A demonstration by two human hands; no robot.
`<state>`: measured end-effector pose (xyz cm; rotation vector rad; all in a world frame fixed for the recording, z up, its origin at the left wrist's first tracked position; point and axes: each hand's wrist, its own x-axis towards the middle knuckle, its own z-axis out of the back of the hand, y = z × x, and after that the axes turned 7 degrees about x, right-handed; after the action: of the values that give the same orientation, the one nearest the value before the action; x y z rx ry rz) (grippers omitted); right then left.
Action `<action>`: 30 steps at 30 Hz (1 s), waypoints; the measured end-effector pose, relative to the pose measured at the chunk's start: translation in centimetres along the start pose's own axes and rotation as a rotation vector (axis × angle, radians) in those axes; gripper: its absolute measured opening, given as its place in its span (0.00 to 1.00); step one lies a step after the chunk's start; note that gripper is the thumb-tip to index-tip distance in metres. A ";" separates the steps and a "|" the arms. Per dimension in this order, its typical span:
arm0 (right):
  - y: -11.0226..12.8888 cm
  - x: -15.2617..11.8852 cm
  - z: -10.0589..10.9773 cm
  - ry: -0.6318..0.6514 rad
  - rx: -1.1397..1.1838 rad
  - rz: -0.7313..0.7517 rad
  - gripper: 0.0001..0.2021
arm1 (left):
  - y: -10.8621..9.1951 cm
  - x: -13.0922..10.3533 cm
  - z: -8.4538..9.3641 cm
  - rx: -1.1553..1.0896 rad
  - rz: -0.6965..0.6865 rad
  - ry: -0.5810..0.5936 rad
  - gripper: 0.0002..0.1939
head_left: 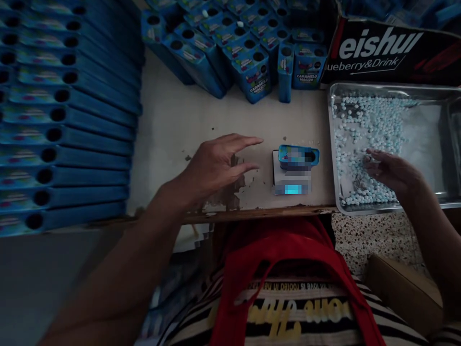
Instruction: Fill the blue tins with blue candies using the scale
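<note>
My left hand (221, 161) hovers above the table, empty, with thumb and fingers apart and pointing right. Just beyond its fingertips, a small digital scale (291, 177) with a lit blue display carries one blue candy box (290, 154), a dark round hole at its right end. My right hand (392, 170) reaches into a metal tray (334, 158), its fingertips drawn together at the small white and pale blue candies (374, 125). Whether any candy is between those fingers is hidden.
Rows of blue boxes (90, 122) are stacked along the left side. More blue boxes (252, 77) stand at the back, some leaning. A black printed carton (382, 53) sits behind the tray. The table's worn front edge (252, 214) runs close to a red apron (281, 240).
</note>
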<state>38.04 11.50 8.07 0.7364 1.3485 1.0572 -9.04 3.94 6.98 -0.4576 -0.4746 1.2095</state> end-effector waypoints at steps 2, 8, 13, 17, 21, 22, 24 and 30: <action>-0.1 -0.2 -0.4 0.033 0.153 -0.144 0.15 | -0.4 0.1 -1.0 -0.077 0.047 -0.003 0.29; -0.4 -0.3 -1.6 -0.124 -0.163 0.046 0.13 | -1.3 0.0 -3.7 -0.268 0.120 0.004 0.41; -0.4 -0.9 -1.5 -0.006 -0.831 0.445 0.21 | -5.4 2.7 -5.4 -0.156 -0.140 -0.087 0.46; 0.2 -0.5 -1.9 -0.042 -0.891 0.613 0.27 | -7.8 5.6 -4.0 0.103 -0.296 0.138 0.21; 3.1 1.4 -8.0 -0.016 -0.643 0.732 0.19 | -5.3 6.5 4.9 0.261 -0.127 -0.069 0.19; 4.3 2.2 -10.6 0.002 -0.612 0.796 0.17 | -4.0 6.8 8.2 0.304 -0.048 -0.174 0.21; 6.8 4.1 -16.7 0.088 -0.630 0.977 0.12 | -0.4 8.1 15.1 0.411 0.139 -0.371 0.25; 13.6 11.7 -33.5 0.251 -1.003 1.174 0.15 | 15.2 18.3 28.7 0.368 0.336 -0.555 0.35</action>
<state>1.83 22.31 11.48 0.5730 0.2870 2.5366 -32.01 28.13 23.58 0.1327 -0.6432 1.7179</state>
